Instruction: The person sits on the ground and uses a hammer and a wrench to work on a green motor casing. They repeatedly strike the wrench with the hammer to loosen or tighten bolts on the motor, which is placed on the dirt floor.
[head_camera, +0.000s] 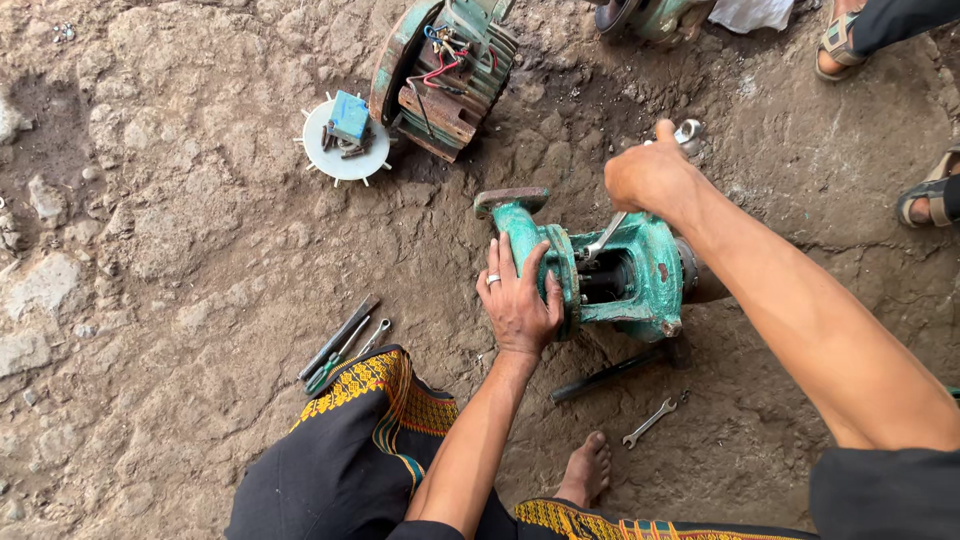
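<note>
The left hand (518, 300) lies with fingers (508, 262) spread flat against the green pump housing (640, 275). The right hand (650, 178) has its fingers curled tight around a wrench (602, 240), whose head reaches into the housing just below them.

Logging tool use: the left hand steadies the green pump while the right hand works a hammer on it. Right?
Not a hammer. In the head view the right hand holds a wrench into the green pump; the left hand does steady it.
</note>
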